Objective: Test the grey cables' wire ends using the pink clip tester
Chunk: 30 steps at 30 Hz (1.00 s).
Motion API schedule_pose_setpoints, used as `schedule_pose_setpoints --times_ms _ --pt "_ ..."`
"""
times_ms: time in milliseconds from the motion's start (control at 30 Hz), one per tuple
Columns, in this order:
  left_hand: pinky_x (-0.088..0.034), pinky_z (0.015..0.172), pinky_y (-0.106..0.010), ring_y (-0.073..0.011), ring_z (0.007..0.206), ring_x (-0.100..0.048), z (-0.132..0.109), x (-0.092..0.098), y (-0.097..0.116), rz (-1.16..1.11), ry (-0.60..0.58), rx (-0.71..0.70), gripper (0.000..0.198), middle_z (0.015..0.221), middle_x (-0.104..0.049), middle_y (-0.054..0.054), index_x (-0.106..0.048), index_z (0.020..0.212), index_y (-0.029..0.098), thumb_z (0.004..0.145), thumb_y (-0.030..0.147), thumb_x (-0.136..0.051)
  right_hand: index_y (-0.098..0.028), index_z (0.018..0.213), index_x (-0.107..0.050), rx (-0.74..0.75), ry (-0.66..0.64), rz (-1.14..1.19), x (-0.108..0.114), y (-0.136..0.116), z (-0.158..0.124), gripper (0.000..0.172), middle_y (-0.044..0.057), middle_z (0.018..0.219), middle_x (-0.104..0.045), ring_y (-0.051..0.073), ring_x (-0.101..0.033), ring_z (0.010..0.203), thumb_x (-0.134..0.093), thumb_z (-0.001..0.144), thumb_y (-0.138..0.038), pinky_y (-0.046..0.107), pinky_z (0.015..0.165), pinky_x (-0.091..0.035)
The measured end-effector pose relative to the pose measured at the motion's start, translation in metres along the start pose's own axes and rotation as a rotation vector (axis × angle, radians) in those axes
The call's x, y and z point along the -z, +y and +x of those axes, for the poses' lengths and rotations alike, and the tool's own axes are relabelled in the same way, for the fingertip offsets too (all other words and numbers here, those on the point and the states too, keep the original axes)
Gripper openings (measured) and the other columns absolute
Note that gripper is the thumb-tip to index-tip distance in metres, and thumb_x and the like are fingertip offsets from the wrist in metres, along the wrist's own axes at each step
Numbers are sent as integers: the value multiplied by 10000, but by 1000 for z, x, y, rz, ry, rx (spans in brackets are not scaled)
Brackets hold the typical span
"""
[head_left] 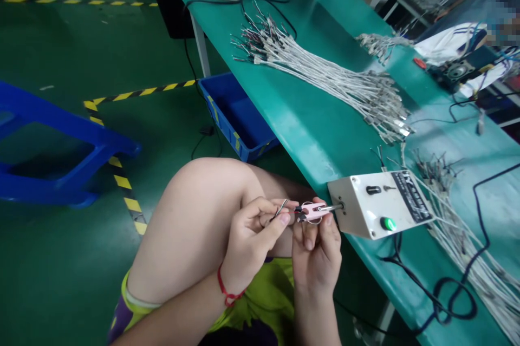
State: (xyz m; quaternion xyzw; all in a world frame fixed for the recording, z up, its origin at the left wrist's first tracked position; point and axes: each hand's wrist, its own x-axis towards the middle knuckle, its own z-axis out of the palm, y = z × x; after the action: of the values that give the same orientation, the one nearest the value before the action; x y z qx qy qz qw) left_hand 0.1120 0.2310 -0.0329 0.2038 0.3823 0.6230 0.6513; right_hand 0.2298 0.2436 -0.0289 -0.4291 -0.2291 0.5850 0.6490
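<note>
My left hand (260, 232) is closed in a pinch on thin wires (281, 208), their dark and pale ends sticking up past the thumb. Just to its right, my right hand (317, 254) has its fingers closed about a pink clip (311, 210). That clip sits on the end of a metal shaft (335, 207) coming out of a white box (379, 202) with a lit green button. Short black and red wire bits show at the clip's left end, and a thin loop rings it. Parts of the right fingers are hidden behind the clip.
A bundle of white cables (325, 72) lies across the green table (280, 102); more cables (467, 248) lie beyond the box. A black cord (442, 292) loops near the table edge. A blue bin (244, 118) stands below, a blue stool (60, 140) to the left.
</note>
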Motion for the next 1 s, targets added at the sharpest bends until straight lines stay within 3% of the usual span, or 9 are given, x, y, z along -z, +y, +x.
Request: schedule_pose_setpoints --times_ms 100,167,300,367,600,1000 --pt "-355 456 -208 -5 466 -417 1 -1 -2 -2 -15 -24 133 1146 -803 -78 -740 858 185 964 227 -807 -213 1193 -795 3 -6 -18 2 1 1 269 -75 488 -394 95 -252 480 -689 1027 -397 241 510 -274" --pt "-458 517 -197 -17 493 -499 2 -2 -2 18 -5 -61 121 1142 -807 -65 -761 848 197 957 211 -810 -224 1194 -793 7 -6 -30 3 2 1 271 -76 491 -399 97 -243 479 -692 1024 -409 241 505 -274" --pt "-629 805 -231 -177 912 -784 4 -4 -2 55 5 -135 115 1111 -818 -75 -775 839 210 947 201 -815 -195 1200 -791 5 -12 -14 2 2 0 279 -74 489 -410 93 -262 484 -679 1034 -390 231 514 -290" --pt "-637 876 -229 -199 1027 -795 4 -5 -2 73 3 -160 111 1110 -824 -67 -781 852 218 957 188 -800 -183 1201 -792 3 -17 1 2 1 0 274 -71 488 -415 92 -288 489 -672 1038 -368 226 526 -307" --pt "-632 895 -176 -164 1050 -800 3 -5 -5 158 15 -288 137 1099 -838 -24 -797 903 240 954 114 -787 -167 1224 -784 6 -35 20 2 1 0 280 -68 499 -426 84 -295 492 -643 1053 -339 215 531 -311" --pt "-618 860 -167 -146 999 -799 0 -2 -8 202 24 -299 120 1123 -833 -23 -791 902 221 961 116 -782 -163 1259 -770 1 -54 26 6 3 1 308 -67 507 -419 90 -284 488 -633 1054 -348 231 516 -284"
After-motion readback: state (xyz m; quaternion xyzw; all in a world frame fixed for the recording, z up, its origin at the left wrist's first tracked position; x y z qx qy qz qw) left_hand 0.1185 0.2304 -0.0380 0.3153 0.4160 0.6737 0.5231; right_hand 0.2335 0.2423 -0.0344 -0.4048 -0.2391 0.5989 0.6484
